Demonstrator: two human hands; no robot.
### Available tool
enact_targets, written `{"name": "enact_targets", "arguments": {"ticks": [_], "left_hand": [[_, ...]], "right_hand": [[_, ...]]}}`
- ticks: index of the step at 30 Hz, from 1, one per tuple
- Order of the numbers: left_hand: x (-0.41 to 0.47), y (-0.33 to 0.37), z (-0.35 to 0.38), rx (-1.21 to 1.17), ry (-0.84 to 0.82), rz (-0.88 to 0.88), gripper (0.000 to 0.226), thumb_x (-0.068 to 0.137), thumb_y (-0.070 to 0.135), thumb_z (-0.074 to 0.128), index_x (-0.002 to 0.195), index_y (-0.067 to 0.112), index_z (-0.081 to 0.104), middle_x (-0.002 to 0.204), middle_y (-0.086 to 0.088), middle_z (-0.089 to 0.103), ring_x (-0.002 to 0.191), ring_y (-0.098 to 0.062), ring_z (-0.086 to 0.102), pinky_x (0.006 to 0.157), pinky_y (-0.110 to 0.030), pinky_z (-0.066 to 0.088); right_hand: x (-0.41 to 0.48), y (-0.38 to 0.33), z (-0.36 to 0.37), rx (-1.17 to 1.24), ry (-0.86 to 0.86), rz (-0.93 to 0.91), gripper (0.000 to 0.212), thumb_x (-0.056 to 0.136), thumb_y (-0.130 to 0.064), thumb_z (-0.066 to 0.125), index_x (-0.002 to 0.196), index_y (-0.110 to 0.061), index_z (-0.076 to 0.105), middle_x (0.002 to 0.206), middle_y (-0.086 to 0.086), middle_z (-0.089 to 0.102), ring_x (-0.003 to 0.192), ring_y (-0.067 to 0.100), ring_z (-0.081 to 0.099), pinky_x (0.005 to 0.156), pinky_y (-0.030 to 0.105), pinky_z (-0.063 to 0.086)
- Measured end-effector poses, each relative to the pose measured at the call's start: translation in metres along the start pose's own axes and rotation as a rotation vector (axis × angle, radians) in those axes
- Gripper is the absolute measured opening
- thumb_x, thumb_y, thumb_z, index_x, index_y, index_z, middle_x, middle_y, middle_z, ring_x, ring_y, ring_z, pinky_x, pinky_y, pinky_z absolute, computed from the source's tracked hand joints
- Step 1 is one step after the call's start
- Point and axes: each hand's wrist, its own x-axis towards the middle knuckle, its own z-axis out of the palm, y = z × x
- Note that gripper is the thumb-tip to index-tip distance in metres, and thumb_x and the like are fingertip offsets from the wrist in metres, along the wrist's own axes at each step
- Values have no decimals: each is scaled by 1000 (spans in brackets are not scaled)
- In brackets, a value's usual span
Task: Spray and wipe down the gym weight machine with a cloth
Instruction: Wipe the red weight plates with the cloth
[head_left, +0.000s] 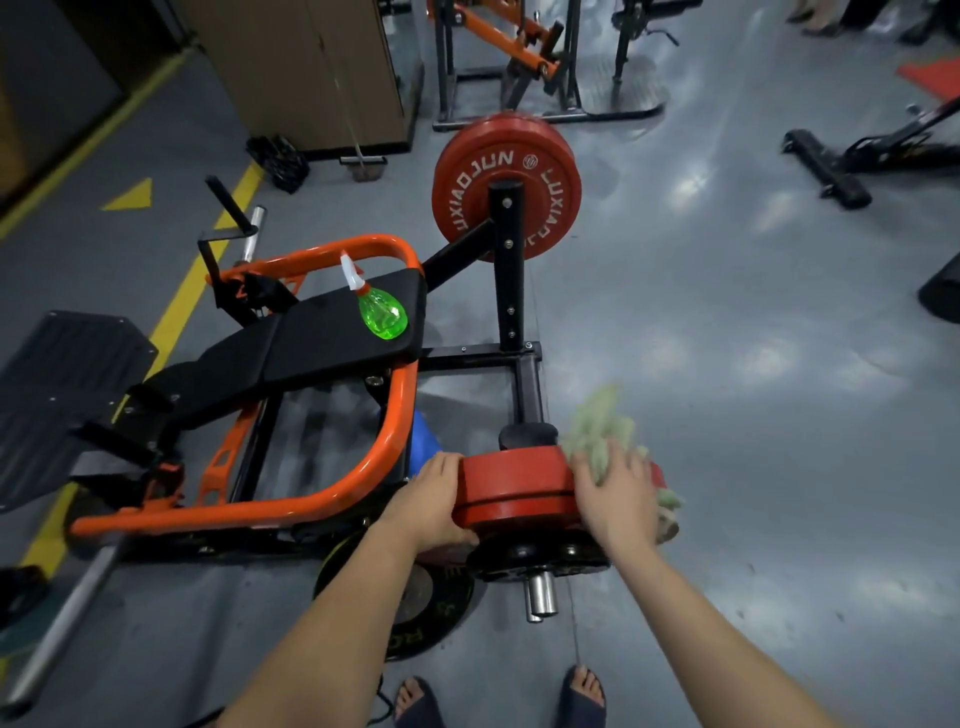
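Note:
The weight machine has an orange tube frame and a black padded bench. A green spray bottle with a white and orange nozzle stands on the bench pad. A red weight plate sits on the near peg, above black plates. My left hand grips the left edge of this red plate. On its right side my right hand presses a pale green cloth, which looks blurred. A second red plate hangs on the far peg.
A black plate lies flat on the grey floor below my left arm. My sandalled feet stand at the bottom edge. A steel bar lies at the lower left. Other machines stand at the back and right.

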Motion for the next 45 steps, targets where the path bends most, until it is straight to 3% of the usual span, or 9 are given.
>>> {"name": "enact_targets", "arguments": {"ticks": [3,8,16,22,25,28,36,42,45], "left_hand": [[2,16,3,119,49,139,144,61,62,88,162,19,-4,169,-6,0,157,-26,-3,128,-44,12],[18,65,-12,75,44,238,147,63,63,87,162,17,-11,170,-7,-5,157,-24,-7,128,-49,8],[20,108,-30,9,-33,245,135,68,60,87,163,20,0,168,-5,16,153,-27,18,126,-47,18],[35,129,-11,-386,104,49,95,85,83,46,157,24,33,153,0,49,144,-20,40,121,-41,30],[49,126,-1,-228,195,20,69,95,76,36,135,25,60,129,2,62,128,-20,52,109,-38,40],[61,131,0,-243,204,-93,62,100,69,28,120,26,67,121,2,62,124,-20,50,107,-40,37],[67,141,22,37,361,-182,60,101,68,23,106,29,68,107,7,66,108,-18,54,93,-39,38],[73,141,22,55,352,-201,60,98,69,26,95,29,70,97,11,68,100,-14,56,91,-38,40],[74,136,23,14,376,-182,55,98,67,32,89,28,70,91,12,68,96,-12,56,88,-35,39]], "right_hand": [[-24,-9,21,-86,96,-427,53,99,-51,51,145,-25,55,160,5,41,152,31,25,123,40,19],[0,24,5,64,0,-689,47,100,-50,54,144,-34,52,155,-12,43,152,10,27,122,24,20],[35,88,-21,423,-71,158,79,87,-59,36,147,-10,52,152,17,50,140,37,46,112,40,35],[2,69,0,392,-2,-78,72,92,-61,45,146,-13,54,157,8,44,149,24,34,120,40,30],[6,70,-5,333,-43,-267,46,101,-44,56,145,-31,54,159,-8,41,153,10,22,118,27,21],[24,87,-10,289,-135,-338,51,98,-63,42,147,-50,44,159,-23,32,152,1,17,120,33,20],[76,106,-17,695,-211,158,32,110,-34,37,137,-40,53,146,-16,47,145,24,39,110,44,40],[85,122,-8,872,-307,677,31,106,-47,37,131,-41,54,123,4,61,101,39,67,45,52,56],[77,109,1,862,-181,706,30,94,-51,43,118,-43,60,109,-4,63,93,35,65,63,71,54]]}}
